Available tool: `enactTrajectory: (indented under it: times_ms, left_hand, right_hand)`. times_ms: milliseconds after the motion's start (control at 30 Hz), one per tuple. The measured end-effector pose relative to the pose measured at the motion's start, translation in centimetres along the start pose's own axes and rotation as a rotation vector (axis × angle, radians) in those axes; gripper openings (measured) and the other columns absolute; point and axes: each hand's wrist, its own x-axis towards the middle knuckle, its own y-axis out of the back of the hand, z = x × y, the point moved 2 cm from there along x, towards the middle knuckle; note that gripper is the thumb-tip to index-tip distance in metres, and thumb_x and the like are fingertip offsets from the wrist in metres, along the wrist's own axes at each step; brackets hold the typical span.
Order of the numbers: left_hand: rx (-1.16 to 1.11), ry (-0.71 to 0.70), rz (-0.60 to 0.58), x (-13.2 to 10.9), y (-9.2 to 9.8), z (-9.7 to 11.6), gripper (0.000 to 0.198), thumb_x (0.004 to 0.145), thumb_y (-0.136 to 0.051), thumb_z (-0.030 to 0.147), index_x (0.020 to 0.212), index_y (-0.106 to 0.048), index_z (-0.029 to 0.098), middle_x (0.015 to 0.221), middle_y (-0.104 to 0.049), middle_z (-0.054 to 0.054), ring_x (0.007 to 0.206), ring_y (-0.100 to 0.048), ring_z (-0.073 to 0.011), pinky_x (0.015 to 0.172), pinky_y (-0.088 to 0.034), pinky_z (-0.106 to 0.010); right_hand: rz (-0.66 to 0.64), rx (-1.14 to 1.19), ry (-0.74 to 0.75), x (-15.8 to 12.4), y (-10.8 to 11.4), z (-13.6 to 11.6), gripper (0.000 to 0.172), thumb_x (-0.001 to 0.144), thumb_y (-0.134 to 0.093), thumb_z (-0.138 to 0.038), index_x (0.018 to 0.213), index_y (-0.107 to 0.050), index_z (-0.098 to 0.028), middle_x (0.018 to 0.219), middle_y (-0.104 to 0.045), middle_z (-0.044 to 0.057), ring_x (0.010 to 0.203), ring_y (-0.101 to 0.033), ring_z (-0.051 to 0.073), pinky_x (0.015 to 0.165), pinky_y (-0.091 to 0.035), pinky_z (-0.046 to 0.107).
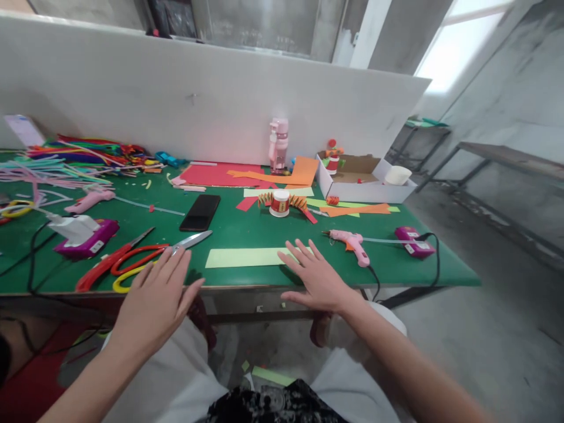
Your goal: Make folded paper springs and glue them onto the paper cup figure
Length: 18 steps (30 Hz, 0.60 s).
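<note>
My left hand [161,288] is open, fingers stretched out, above the table's front edge and partly covering a pair of scissors [138,258] with red and yellow handles. My right hand [315,279] is open too, its fingertips over the right end of a pale green paper strip [242,257]; whether they touch it I cannot tell. Behind the strip stands a red and white paper cup [280,203] with folded orange paper arms on both sides. A pink glue gun [352,242] lies to the right of my right hand.
On the green table [247,226] lie a black phone [200,212], a red utility knife [108,264], another pink glue gun [90,200] and purple power blocks [414,242]. Pipe cleaners [83,155] are heaped at left. Behind are a pink bottle [278,147] and a white box [365,191].
</note>
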Motion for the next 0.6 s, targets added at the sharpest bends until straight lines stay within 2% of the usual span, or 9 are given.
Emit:
enactTrajectory:
  times_ms: [67,133,233,333,467,533,600]
  left_hand:
    - [-0.114,-0.03,0.038,1.2,0.3,-0.2,0.051,0.096,-0.029,0.037,0.121,-0.063,0.011,0.131,-0.063,-0.018,0.128,-0.053,-0.032,0.106,-0.041,-0.049]
    - [-0.213,-0.046,0.039,2.8,-0.4,-0.5,0.047,0.095,-0.029,0.034,0.109,-0.069,0.014,0.117,-0.071,-0.015,0.113,-0.063,-0.0293,0.101,-0.046,-0.046]
    - [-0.297,-0.027,0.009,5.0,-2.0,-1.0,0.044,0.093,-0.032,0.033,0.103,-0.071,0.015,0.108,-0.074,-0.014,0.102,-0.067,-0.0275,0.094,-0.051,-0.044]
    - [-0.345,-0.032,-0.009,6.4,-3.2,-1.2,0.042,0.091,-0.034,0.029,0.103,-0.071,0.016,0.108,-0.075,-0.013,0.104,-0.067,-0.026,0.095,-0.051,-0.043]
    - [-0.404,-0.271,-0.098,7.0,-3.4,-0.1,0.035,0.086,-0.043,0.024,0.109,-0.069,0.017,0.114,-0.072,-0.012,0.11,-0.064,-0.0248,0.1,-0.048,-0.043]
    - [-0.42,-0.386,-0.163,6.8,-3.5,0.9,0.036,0.081,-0.049,0.018,0.112,-0.067,0.019,0.116,-0.071,-0.011,0.11,-0.063,-0.0235,0.097,-0.049,-0.039]
    - [-0.396,-0.414,-0.186,6.6,-3.9,1.7,0.042,0.077,-0.048,0.009,0.113,-0.065,0.02,0.113,-0.071,-0.01,0.106,-0.064,-0.0221,0.092,-0.051,-0.035]
  right_hand:
    - [0.041,0.061,0.056,1.1,0.2,-1.5,0.071,0.093,-0.046,-0.059,0.15,-0.033,-0.019,0.156,-0.034,0.013,0.148,-0.021,0.03,0.12,-0.015,0.054]
    - [0.022,0.132,0.088,2.6,-0.3,-2.7,0.06,0.098,-0.038,-0.052,0.148,-0.037,-0.019,0.154,-0.038,0.011,0.147,-0.025,0.027,0.121,-0.016,0.051]
    - [-0.07,0.183,0.047,4.6,-1.6,-3.7,0.057,0.099,-0.037,-0.053,0.147,-0.04,-0.023,0.154,-0.039,0.008,0.146,-0.026,0.032,0.119,-0.017,0.058]
    - [-0.12,0.166,0.008,5.5,-2.7,-3.9,0.06,0.096,-0.041,-0.058,0.148,-0.039,-0.027,0.155,-0.037,0.006,0.145,-0.024,0.037,0.116,-0.015,0.064]
    - [-0.107,0.147,0.012,5.5,-2.9,-3.5,0.06,0.094,-0.043,-0.059,0.146,-0.041,-0.029,0.153,-0.041,0.006,0.143,-0.029,0.037,0.115,-0.019,0.062]
    - [-0.079,0.16,0.031,5.7,-2.6,-3.1,0.056,0.095,-0.046,-0.054,0.143,-0.044,-0.025,0.149,-0.046,0.009,0.14,-0.036,0.034,0.113,-0.027,0.058]
    - [-0.037,0.184,0.064,6.0,-2.4,-2.3,0.049,0.095,-0.052,-0.045,0.138,-0.05,-0.02,0.143,-0.053,0.012,0.133,-0.045,0.03,0.108,-0.036,0.049]
